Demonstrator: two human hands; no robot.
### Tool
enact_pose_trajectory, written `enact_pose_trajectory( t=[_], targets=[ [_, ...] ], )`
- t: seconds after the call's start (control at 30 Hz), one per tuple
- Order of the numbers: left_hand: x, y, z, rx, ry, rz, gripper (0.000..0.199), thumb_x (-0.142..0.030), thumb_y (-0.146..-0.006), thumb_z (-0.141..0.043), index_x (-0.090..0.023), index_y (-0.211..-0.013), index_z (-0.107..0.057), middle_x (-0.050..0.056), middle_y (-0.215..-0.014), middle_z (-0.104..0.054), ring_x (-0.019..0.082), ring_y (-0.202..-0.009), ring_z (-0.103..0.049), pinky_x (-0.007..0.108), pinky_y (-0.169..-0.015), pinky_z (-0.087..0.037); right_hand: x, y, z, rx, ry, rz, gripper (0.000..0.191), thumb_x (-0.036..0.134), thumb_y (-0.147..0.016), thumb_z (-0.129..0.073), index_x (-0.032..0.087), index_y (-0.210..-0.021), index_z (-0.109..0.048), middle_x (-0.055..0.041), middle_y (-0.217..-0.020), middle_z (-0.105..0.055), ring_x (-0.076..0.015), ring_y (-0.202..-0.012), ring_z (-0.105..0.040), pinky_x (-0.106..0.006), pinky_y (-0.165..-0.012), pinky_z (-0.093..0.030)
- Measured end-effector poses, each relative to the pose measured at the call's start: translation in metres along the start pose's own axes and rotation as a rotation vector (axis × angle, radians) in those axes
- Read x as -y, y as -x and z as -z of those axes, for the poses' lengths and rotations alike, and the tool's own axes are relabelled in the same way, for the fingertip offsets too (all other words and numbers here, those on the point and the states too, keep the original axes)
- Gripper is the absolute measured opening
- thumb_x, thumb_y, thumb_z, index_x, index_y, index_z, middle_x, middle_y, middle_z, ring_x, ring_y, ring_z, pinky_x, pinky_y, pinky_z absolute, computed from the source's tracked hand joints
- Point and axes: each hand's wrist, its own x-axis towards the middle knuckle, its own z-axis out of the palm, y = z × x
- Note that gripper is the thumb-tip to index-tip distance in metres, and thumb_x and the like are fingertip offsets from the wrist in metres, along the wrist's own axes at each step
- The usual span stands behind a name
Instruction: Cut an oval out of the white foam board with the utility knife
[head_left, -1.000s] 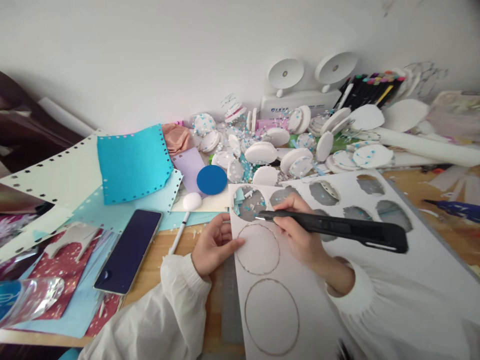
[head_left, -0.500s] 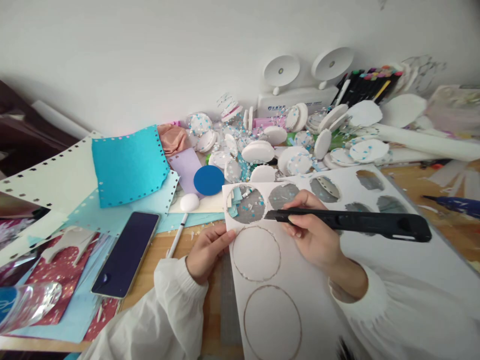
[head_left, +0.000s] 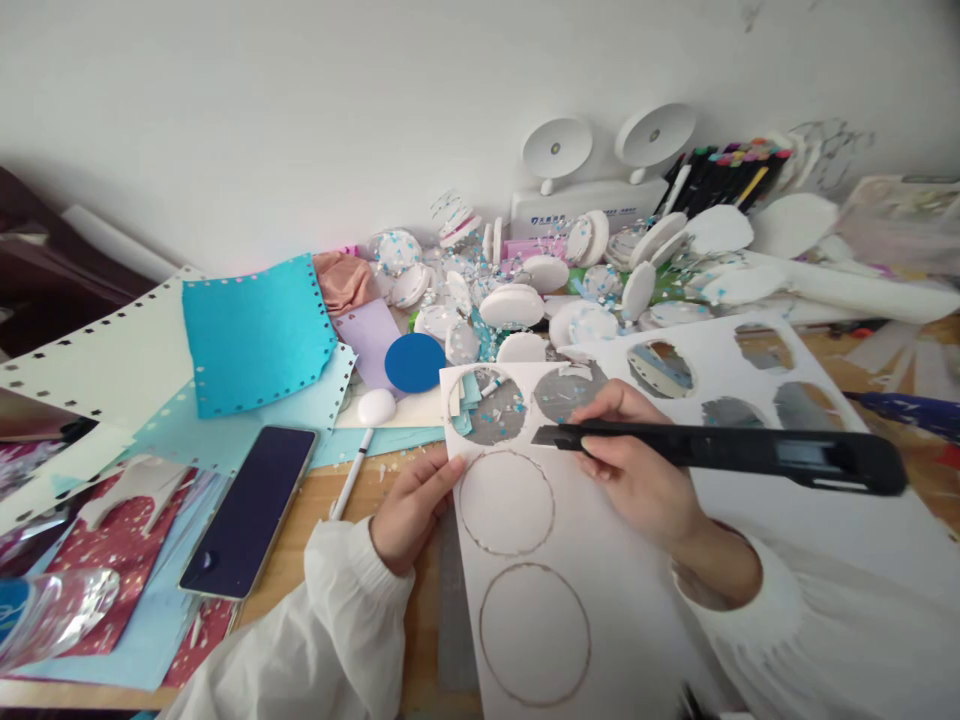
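Plain Pale Wall Behind a Wooden Table

A plain, off-white wall point(head_left: 300, 120) runs across the back, with a few faint dark marks point(head_left: 750, 14) high on the right. The light on it is soft, dimmer toward the upper right corner. A light brown wooden table point(head_left: 281, 545) stands below, its grain showing. A white lamp point(head_left: 589, 208) with two round heads sits near the wall. At the far left is something dark brown and smooth, too cropped to identify.
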Motion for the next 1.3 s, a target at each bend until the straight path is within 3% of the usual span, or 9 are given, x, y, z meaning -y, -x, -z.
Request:
enact_pose_trajectory(
  t=[0.1, 0.2, 0.37, 0.53, 0.73, 1.07, 1.3],
  targets=[
    [0.002, -0.003, 0.003, -0.047, 0.105, 0.024, 0.027, -0.037, -0.082, -0.070, -0.015, -0.098, -0.074, 0.007, -0.088, -0.076, 0.022, -0.084, -0.070, 0.030, -0.074, -0.053, -0.003, 0.009, 0.012, 0.036, 0.260, 0.077, 0.010, 0.021, -0.080, -0.063, 0.023, -0.088, -0.056, 0.0012, -0.074, -0.056, -0.0113, -0.056, -0.047, -0.025, -0.049, -0.033],
    [0.002, -0.004, 0.005, 0.014, 0.152, 0.090, 0.024, -0.032, -0.083, -0.070, -0.014, -0.098, -0.073, 0.009, -0.090, -0.076, 0.023, -0.085, -0.071, 0.031, -0.077, -0.054, -0.006, 0.015, 0.015, 0.046, 0.389, 0.113, 0.010, 0.023, -0.084, -0.060, 0.025, -0.091, -0.054, 0.0014, -0.074, -0.055, -0.0125, -0.057, -0.048, -0.025, -0.049, -0.037],
    [0.002, -0.002, 0.003, 0.048, 0.100, 0.177, 0.023, -0.024, -0.082, -0.071, -0.012, -0.102, -0.072, 0.011, -0.093, -0.076, 0.023, -0.085, -0.072, 0.033, -0.080, -0.055, -0.001, 0.018, 0.004, 0.045, 0.435, 0.062, 0.009, 0.025, -0.086, -0.058, 0.025, -0.093, -0.051, 0.0016, -0.070, -0.053, -0.0138, -0.055, -0.049, -0.026, -0.048, -0.040],
    [0.003, -0.003, 0.003, 0.046, 0.130, 0.191, 0.024, -0.022, -0.082, -0.070, -0.013, -0.104, -0.071, 0.011, -0.094, -0.076, 0.025, -0.090, -0.072, 0.031, -0.077, -0.056, -0.002, 0.021, -0.003, 0.059, 0.488, 0.049, 0.010, 0.027, -0.087, -0.057, 0.026, -0.095, -0.051, 0.0016, -0.073, -0.055, -0.0150, -0.061, -0.053, -0.028, -0.052, -0.043],
    [0.003, -0.005, 0.006, 0.104, 0.156, 0.206, 0.023, -0.021, -0.081, -0.069, -0.013, -0.103, -0.072, 0.011, -0.091, -0.076, 0.025, -0.090, -0.072, 0.032, -0.083, -0.056, -0.006, 0.021, -0.005, 0.022, 0.491, 0.072, 0.009, 0.027, -0.087, -0.056, 0.027, -0.092, -0.048, 0.0037, -0.066, -0.052, -0.0142, -0.054, -0.050, -0.027, -0.047, -0.041],
    [0.006, -0.005, 0.011, 0.166, 0.185, 0.200, 0.023, -0.020, -0.083, -0.066, -0.012, -0.104, -0.071, 0.011, -0.090, -0.076, 0.024, -0.088, -0.073, 0.034, -0.087, -0.055, -0.012, 0.027, -0.001, 0.105, 0.657, 0.215, 0.016, 0.023, -0.085, -0.058, 0.027, -0.097, -0.047, 0.0043, -0.063, -0.056, -0.0142, -0.051, -0.053, -0.026, -0.048, -0.044],
    [0.005, -0.005, 0.009, 0.172, 0.178, 0.192, 0.022, -0.020, -0.084, -0.066, -0.011, -0.103, -0.071, 0.012, -0.091, -0.076, 0.025, -0.091, -0.072, 0.034, -0.088, -0.055, -0.015, 0.020, -0.003, 0.161, 0.798, 0.452, 0.018, 0.019, -0.083, -0.054, 0.026, -0.098, -0.047, 0.0010, -0.076, -0.062, -0.0147, -0.062, -0.061, -0.025, -0.058, -0.049]
  ],
)
